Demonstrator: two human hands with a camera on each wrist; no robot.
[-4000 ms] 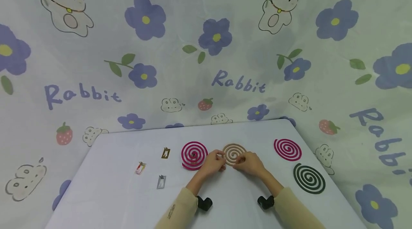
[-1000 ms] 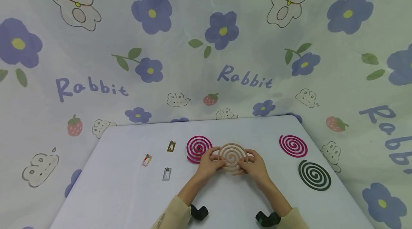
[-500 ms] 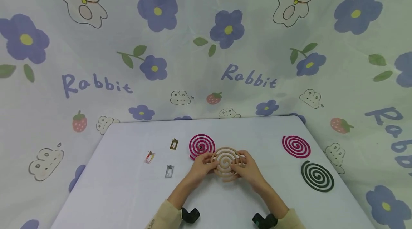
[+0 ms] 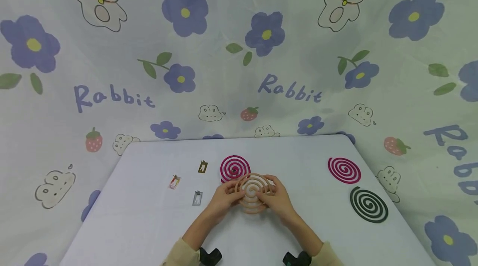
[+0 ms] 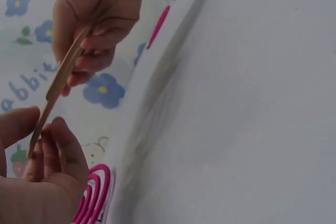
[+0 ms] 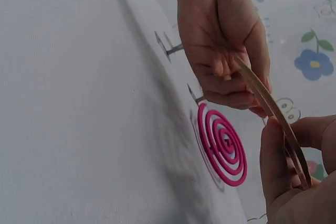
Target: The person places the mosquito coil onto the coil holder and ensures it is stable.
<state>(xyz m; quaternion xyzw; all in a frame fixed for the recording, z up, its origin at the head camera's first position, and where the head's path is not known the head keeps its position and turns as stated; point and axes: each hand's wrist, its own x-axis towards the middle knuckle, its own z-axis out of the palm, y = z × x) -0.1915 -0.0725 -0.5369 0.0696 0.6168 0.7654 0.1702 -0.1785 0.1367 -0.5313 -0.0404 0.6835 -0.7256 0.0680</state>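
Note:
A tan mosquito coil (image 4: 252, 191) is held up over the table, tilted, in front of the person. My left hand (image 4: 220, 200) pinches its left edge between thumb and fingers. On the opposite side my right hand (image 4: 281, 202) grips it, the thumb reaching over the face toward the centre. Both wrist views show the coil nearly edge-on; in the right wrist view two thin edges of the tan coil (image 6: 283, 124) run side by side. Just behind it, a magenta coil (image 4: 234, 169) is raised off the cloth, partly overlapped by the tan one in the head view.
Three small metal coil stands lie to the left: gold (image 4: 200, 169), silver (image 4: 194, 200) and red-and-silver (image 4: 174, 182). Toward the right edge of the white table (image 4: 130, 224) are another magenta coil (image 4: 344, 170) and a dark green coil (image 4: 369, 204). A patterned curtain (image 4: 220, 58) hangs behind.
Four seconds ago the tan coil lay on the table with both hands at it. It has been lifted, tilted, and brought left and nearer the person. The other coils and stands stay put.

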